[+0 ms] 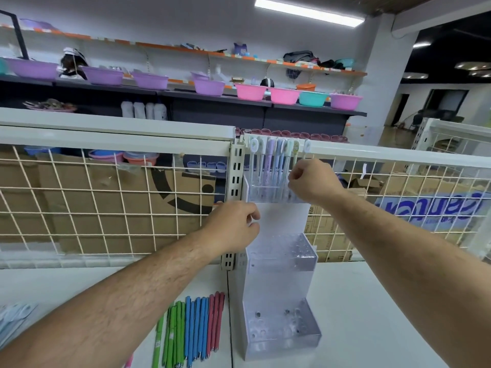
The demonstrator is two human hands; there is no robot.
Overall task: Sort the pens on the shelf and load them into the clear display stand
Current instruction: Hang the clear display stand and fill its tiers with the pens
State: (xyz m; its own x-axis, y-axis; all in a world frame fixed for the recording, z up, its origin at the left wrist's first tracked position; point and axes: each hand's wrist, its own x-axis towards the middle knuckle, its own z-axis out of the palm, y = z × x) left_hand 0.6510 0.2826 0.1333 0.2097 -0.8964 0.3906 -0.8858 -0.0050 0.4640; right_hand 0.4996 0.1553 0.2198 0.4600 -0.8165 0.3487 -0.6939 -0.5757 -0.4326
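Observation:
The clear display stand (279, 277) stands upright on the white shelf (372, 314) against the wire grid. Its top tier (265, 193) holds several pastel pens (273, 163) standing upright. My right hand (313, 183) is at that tier's right side, fingers curled and pinching a pale green pen (295, 152). My left hand (233, 224) grips the left edge of the stand's back panel just below the top tier. The middle tier (281, 251) and bottom tier (281, 328) hold no pens. Green, blue and red pens (194, 328) lie in rows on the shelf, left of the stand.
A wire grid fence (106, 203) backs the shelf, with cardboard boxes behind it. A slotted metal upright (235, 176) stands just left of the stand. Some pale packaged pens (13, 317) lie at the far left. Coloured basins (207, 87) fill distant shelves.

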